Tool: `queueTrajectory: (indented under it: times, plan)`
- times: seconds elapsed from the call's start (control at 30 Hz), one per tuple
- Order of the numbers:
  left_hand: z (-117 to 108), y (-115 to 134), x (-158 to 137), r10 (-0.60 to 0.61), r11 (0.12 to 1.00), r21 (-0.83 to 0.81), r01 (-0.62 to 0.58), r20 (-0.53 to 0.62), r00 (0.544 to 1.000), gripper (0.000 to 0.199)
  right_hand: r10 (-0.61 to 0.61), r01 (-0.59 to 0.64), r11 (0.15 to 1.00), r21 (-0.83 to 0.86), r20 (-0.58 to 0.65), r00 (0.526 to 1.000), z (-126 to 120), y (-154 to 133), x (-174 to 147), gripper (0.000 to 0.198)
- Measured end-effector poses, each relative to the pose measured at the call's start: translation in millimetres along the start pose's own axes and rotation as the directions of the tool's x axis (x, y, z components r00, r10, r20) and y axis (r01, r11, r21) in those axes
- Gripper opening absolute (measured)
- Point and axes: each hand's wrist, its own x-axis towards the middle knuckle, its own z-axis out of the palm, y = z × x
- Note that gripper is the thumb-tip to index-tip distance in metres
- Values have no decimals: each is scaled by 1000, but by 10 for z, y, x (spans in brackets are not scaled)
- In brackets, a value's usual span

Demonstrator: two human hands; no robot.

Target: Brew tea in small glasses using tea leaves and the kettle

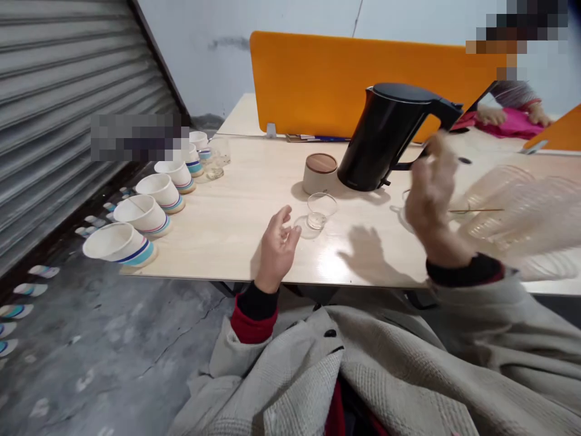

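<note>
My left hand [276,249] is beside a small clear plastic cup [316,219], its fingers loosely curved and apart, holding nothing. A small gap shows between the fingertips and the cup. My right hand [432,197] is raised above the table, smeared by motion, in front of the handle of a black electric kettle [385,136]. Whether it holds anything is unclear. A thin brown stick [479,210] shows just right of it, against several long stacks of clear plastic cups [521,224]. Behind the small cup is a pale round canister [320,175] with a wooden lid.
Several white paper cups [136,212] with blue bands line the table's left edge, near some clear cups [215,163]. An orange divider [313,85] stands at the back. Behind it at right, another person's hands [492,115] rest on pink cloth [512,123].
</note>
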Motion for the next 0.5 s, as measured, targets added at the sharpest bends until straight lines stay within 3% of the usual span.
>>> queueTrajectory:
  times: [0.07, 0.17, 0.2, 0.27, 0.37, 0.5]
  plan:
    - [34, -104, 142, -6, 997, 71, 2, 64, 998, 59, 14, -31, 998, 58, 269, 963, 130, -124, -488, 60]
    - [196, -242, 283, -22, 990, 139, -3, 171, 985, 71, 162, -297, 942, 158, 561, 812, 321, -117, -879, 65]
    - [258, -270, 302, -6, 989, 144, -26, 218, 976, 73, 173, -347, 920, 184, 605, 777, 364, -87, -922, 68]
    - [368, -294, 298, 23, 987, 148, -67, 282, 959, 73, 136, -368, 899, 238, 645, 752, 402, -29, -934, 71]
    - [460, -288, 210, 32, 980, 174, -91, 314, 949, 72, 56, -334, 896, 293, 670, 740, 360, -13, -917, 69]
    - [460, -275, 59, 44, 971, 214, -106, 274, 961, 69, 20, -286, 915, 286, 675, 738, 268, -64, -996, 64]
